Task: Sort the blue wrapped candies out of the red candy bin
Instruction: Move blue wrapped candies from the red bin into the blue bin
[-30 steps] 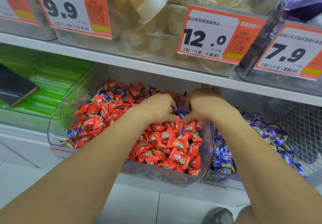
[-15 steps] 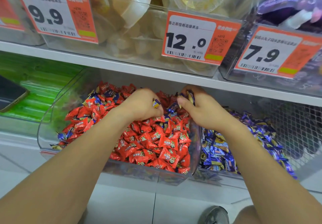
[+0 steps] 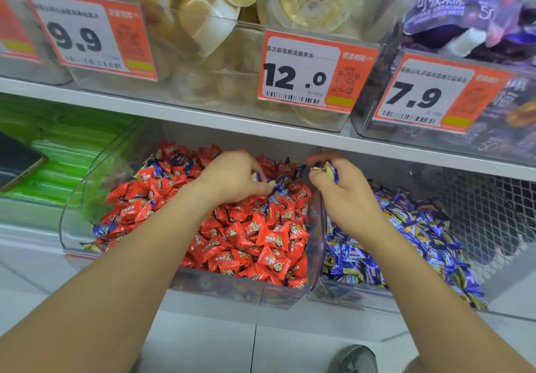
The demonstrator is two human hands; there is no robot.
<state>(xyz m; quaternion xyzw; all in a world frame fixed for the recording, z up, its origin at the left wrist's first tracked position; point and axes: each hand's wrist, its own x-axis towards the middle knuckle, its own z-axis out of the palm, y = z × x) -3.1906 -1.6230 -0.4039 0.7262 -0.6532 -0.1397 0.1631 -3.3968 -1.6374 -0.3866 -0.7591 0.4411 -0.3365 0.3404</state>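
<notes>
The right hand [image 3: 345,195] has carried its pinched blue candies [image 3: 326,169] toward the blue bin [image 3: 342,294], left hand [image 3: 232,178] grasping more; many remain in the red bin [image 3: 72,227]

Head view, downward, close above bins [image 3: 314,256]

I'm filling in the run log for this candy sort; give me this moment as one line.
left hand: picking among blue candies in red bin | right hand: gripping blue candies at blue bin | blue strays remain front-left
</notes>
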